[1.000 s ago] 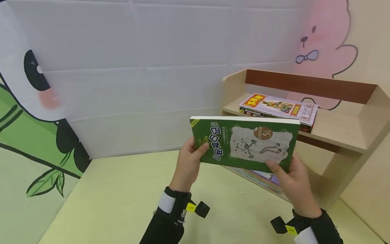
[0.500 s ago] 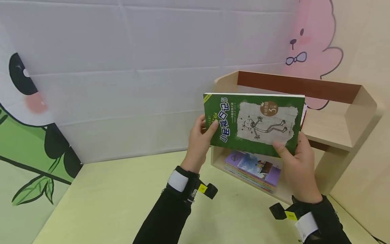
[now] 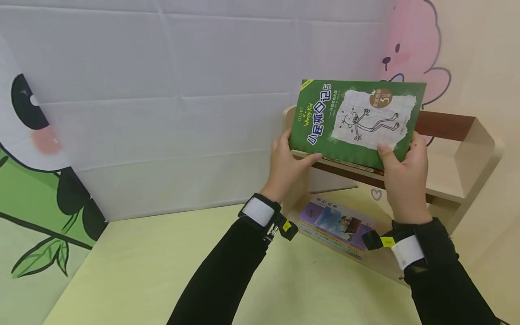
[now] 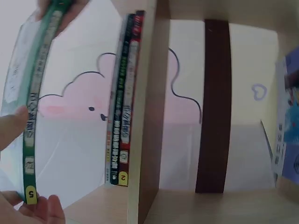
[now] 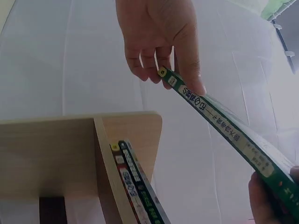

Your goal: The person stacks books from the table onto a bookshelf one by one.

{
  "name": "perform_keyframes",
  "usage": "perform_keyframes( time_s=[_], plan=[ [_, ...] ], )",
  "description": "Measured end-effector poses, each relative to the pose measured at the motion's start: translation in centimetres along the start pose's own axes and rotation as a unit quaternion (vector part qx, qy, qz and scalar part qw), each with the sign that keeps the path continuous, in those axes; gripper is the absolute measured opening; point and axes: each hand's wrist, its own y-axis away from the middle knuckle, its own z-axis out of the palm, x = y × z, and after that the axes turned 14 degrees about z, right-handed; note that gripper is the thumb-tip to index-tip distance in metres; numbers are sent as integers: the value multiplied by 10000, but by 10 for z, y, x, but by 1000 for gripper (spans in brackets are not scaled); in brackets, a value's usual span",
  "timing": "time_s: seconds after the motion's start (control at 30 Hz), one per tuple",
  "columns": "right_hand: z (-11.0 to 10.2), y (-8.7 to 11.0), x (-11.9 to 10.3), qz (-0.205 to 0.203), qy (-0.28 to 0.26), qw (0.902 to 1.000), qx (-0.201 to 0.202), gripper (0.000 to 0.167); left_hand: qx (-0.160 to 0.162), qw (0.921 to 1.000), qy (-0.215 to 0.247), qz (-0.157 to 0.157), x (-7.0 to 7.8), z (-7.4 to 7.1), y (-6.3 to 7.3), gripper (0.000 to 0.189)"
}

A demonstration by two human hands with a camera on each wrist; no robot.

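A green paperback book (image 3: 353, 124) is held tilted above the upper shelf of a wooden bookcase (image 3: 440, 176), its cover facing me in the head view. My left hand (image 3: 286, 169) grips the book's left end, thumb near its lower edge. The right end is pinched by my right hand (image 3: 406, 180), thumb on the cover. The left wrist view shows the spine (image 4: 35, 102) with a yellow "5". On the upper shelf below it lies a stack of thin books (image 4: 122, 102), apart from the held book and mostly hidden in the head view.
Purple-covered books (image 3: 335, 223) lie stacked on the bookcase's lower shelf. The bookcase stands on a pale yellow table (image 3: 174, 266), near a white wall sheet (image 3: 170, 122) behind and a beige wall (image 3: 487, 58) at right.
Both hands have carried the green book up and to the right, from in front of the bookcase to above its upper shelf. The cover tilts further back, and the lower stack has come into view.
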Motion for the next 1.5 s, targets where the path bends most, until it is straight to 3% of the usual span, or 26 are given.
perform_keyframes(
  time_s=[0.07,0.17,0.33,0.57,0.7,0.87,1.0,1.27,1.4,1.5],
  plan=[
    [-1,-9,-1,85,620,9977,249,44,-53,9995,-303,-62,-1,6,-8,86],
    [-1,-20,0,223,1699,9840,498,47,-22,9984,-549,-119,-4,12,-15,87],
    [-1,-32,4,418,2642,9630,337,56,38,9924,-1225,-83,-13,13,-21,81],
    [-4,-45,17,1039,2763,9552,-198,58,-254,9801,-1968,-70,-26,12,-25,69],
    [-5,-49,23,1261,2737,9527,-406,58,-383,9790,-2001,-118,-32,14,-25,57],
    [-7,-51,26,1329,3089,9409,-410,62,-439,9791,-1974,-198,-37,16,-24,52],
    [-10,-52,27,1389,3391,9297,-358,64,-539,9773,-2037,-227,-37,19,-26,55],
    [-21,-56,32,1718,3528,9192,-336,71,-884,9628,-2531,-327,-38,30,-29,83],
    [-28,-55,32,1853,3726,9090,-228,74,-787,9658,-2452,-285,-33,38,-30,77],
    [-36,-53,29,1846,3844,9043,-212,78,-730,9728,-2179,-284,-27,46,-31,76]
  ],
)
